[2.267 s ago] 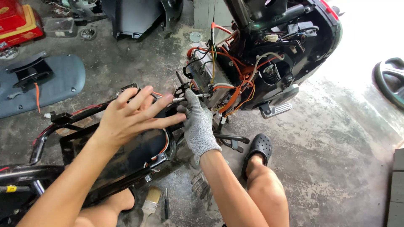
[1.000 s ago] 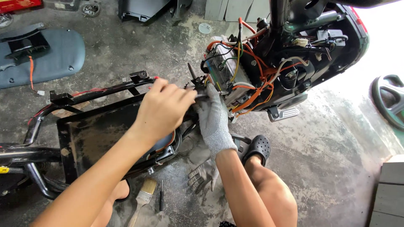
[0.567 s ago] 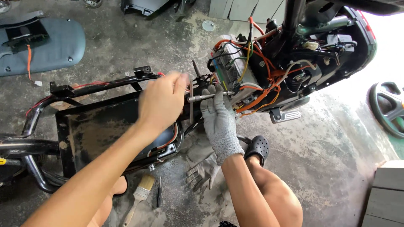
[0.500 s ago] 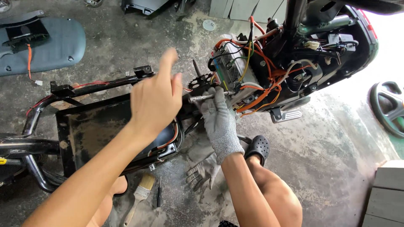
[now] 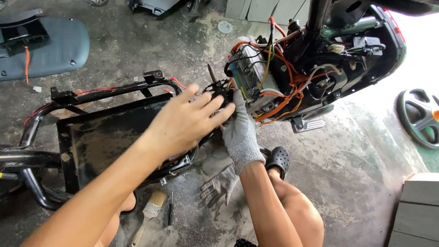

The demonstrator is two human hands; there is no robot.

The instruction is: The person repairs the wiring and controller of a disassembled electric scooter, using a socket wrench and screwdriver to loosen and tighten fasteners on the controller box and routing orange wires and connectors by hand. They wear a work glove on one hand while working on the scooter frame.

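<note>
My bare left hand (image 5: 185,122) lies flat with fingers spread over the front end of a black scooter frame (image 5: 68,98), its fingertips beside a toothed sprocket (image 5: 215,88). My right hand (image 5: 240,132), in a grey knit glove, reaches up to the same spot and is closed around a short metal rod that my left fingers mostly hide. Just beyond it sits a silver control box (image 5: 249,75) wrapped in orange wires (image 5: 279,98), inside the open black scooter body (image 5: 356,50).
A dusty black tray (image 5: 98,142) fills the frame. On the concrete floor lie a spare grey glove (image 5: 218,184), a paintbrush (image 5: 150,211) and a small screwdriver (image 5: 170,208). A grey panel (image 5: 43,48) lies far left, a wheel (image 5: 418,119) far right, grey blocks (image 5: 414,215) bottom right.
My left hand let go at the sprocket, lifted with fingers raised, and now lies spread flat over the frame. My gloved right hand has kept its grip in the same spot.
</note>
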